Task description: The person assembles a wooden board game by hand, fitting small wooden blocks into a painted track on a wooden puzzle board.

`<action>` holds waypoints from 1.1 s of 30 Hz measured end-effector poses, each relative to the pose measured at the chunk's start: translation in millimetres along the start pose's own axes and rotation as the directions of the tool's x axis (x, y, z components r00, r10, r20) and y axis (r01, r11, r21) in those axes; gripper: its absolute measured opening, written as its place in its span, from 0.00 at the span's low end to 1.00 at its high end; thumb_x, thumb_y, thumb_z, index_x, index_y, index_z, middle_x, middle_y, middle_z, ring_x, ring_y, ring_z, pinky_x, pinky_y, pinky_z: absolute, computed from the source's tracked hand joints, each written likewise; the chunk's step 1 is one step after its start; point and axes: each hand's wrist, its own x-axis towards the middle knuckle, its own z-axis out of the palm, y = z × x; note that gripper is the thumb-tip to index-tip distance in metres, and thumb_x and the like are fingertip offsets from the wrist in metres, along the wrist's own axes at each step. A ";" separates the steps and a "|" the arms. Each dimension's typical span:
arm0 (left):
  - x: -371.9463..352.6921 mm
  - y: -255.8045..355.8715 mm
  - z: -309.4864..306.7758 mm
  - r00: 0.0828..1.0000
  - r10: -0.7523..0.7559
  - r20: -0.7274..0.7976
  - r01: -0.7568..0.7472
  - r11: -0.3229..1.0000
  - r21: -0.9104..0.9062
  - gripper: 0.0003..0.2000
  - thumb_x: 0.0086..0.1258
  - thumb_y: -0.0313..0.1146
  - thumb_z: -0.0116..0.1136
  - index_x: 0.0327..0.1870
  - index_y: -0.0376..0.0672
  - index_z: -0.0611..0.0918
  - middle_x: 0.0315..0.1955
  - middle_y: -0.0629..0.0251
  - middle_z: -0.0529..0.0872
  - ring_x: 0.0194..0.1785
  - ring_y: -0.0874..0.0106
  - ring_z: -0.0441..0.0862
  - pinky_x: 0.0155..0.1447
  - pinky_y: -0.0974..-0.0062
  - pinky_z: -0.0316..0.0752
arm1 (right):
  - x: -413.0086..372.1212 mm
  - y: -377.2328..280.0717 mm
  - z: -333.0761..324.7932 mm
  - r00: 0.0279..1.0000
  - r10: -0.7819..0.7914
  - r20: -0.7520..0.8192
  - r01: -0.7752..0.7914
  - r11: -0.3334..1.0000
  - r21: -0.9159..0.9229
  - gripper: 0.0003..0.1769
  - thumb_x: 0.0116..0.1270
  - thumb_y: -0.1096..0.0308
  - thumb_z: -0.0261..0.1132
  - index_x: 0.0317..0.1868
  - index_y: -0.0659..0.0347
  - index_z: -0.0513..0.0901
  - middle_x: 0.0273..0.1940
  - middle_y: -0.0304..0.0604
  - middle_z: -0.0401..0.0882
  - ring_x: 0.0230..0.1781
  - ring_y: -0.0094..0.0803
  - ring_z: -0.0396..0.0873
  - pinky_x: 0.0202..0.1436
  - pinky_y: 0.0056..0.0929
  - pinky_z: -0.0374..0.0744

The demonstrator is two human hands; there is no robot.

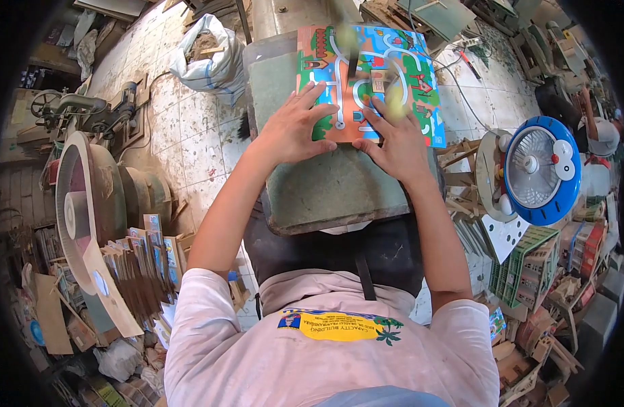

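A brightly printed board (pixel 424 64) with white winding tracks and small pictures lies on the worn green machine table (pixel 325 193). My left hand (pixel 291 129) rests on the board's near left corner, fingers spread, thumb along the near edge. On the near right part lies my right hand (pixel 401 144), its fingers stretched over the print and its thumb by the near edge. Between the hands, a dark upright machine part (pixel 353 57) comes down over the board; its lower end is hard to make out. A blurred yellow-green spot (pixel 395 102) hides some print near my right fingers.
A white sack (pixel 207 61) of debris stands at the upper left. To the left are a large wheel-like machine (pixel 78 203) and stacked thin boards (pixel 139 258). A blue-rimmed fan (pixel 542 169) and a green crate (pixel 525 264) are on the right. Another person (pixel 600 136) sits at far right.
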 end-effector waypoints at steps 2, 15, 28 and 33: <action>0.5 -0.6 0.3 1.000 -0.007 -0.001 0.007 1.000 -0.011 0.38 0.59 0.46 0.86 0.73 0.55 0.82 0.86 0.46 0.63 0.89 0.45 0.59 0.91 0.46 0.57 | 1.2 -0.8 0.1 1.000 -0.006 -0.004 0.006 1.000 0.000 0.39 0.66 0.38 0.77 0.69 0.54 0.87 0.74 0.51 0.81 0.80 0.51 0.73 0.83 0.59 0.68; 0.3 14.8 -8.5 0.989 -0.139 0.044 0.127 0.972 0.198 0.38 0.64 0.54 0.82 0.76 0.64 0.80 0.89 0.57 0.60 0.90 0.36 0.51 0.89 0.30 0.51 | 6.4 0.2 0.5 1.000 0.019 0.010 -0.020 0.999 0.025 0.38 0.66 0.39 0.77 0.69 0.56 0.88 0.75 0.48 0.80 0.81 0.50 0.72 0.82 0.60 0.67; 0.9 5.1 3.6 0.993 -0.115 -0.001 0.114 0.983 0.142 0.36 0.67 0.54 0.79 0.76 0.62 0.79 0.88 0.54 0.62 0.88 0.30 0.55 0.89 0.36 0.56 | 12.7 15.2 -2.9 0.999 -0.039 0.021 0.038 0.999 0.027 0.35 0.66 0.41 0.77 0.65 0.57 0.89 0.74 0.49 0.80 0.79 0.55 0.73 0.79 0.58 0.71; 0.0 6.8 3.3 0.994 -0.113 -0.003 0.112 0.981 0.157 0.35 0.67 0.54 0.79 0.76 0.60 0.80 0.88 0.53 0.63 0.87 0.30 0.55 0.89 0.37 0.57 | 13.3 59.9 -30.7 0.974 -0.153 0.166 0.174 0.977 -0.121 0.43 0.65 0.30 0.74 0.74 0.45 0.85 0.79 0.47 0.76 0.83 0.64 0.66 0.81 0.73 0.64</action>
